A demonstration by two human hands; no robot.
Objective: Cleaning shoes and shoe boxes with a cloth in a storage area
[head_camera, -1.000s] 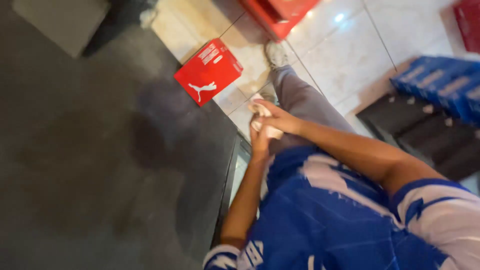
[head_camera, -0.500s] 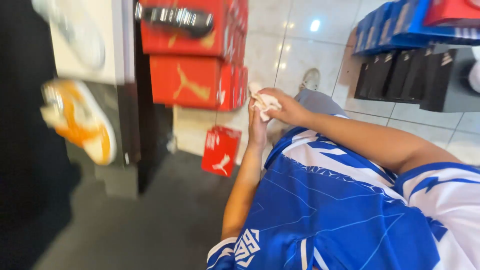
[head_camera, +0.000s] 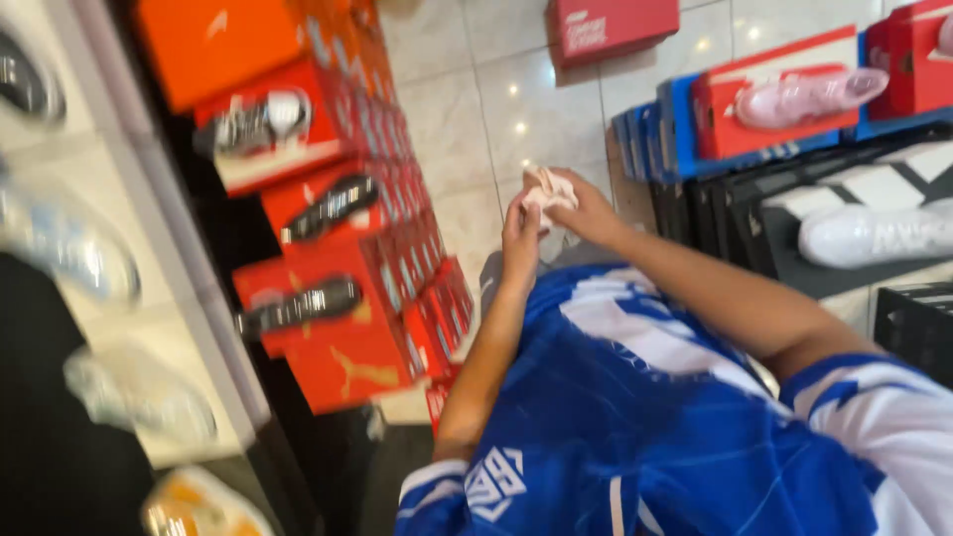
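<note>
My left hand (head_camera: 520,241) and my right hand (head_camera: 586,210) meet in front of my chest, over my blue and white jersey (head_camera: 635,417). Both hold a small crumpled white piece, paper or cloth (head_camera: 547,188), pinched between the fingers. The left hand grips it from the left side and the right hand wraps it from the right. The picture is blurred, so I cannot make out what the piece is.
Stacked red shoe boxes (head_camera: 367,298) with dark shoes (head_camera: 298,303) on them stand at the left, beside a white shelf (head_camera: 169,328) of sneakers. At the right are blue and red boxes (head_camera: 695,119), a pink shoe (head_camera: 804,94) and a white sneaker (head_camera: 874,233). A red box (head_camera: 611,25) lies on the tiled floor.
The view has swung from the dark floor up toward the shoe displays. My hands have stayed together on the white piece.
</note>
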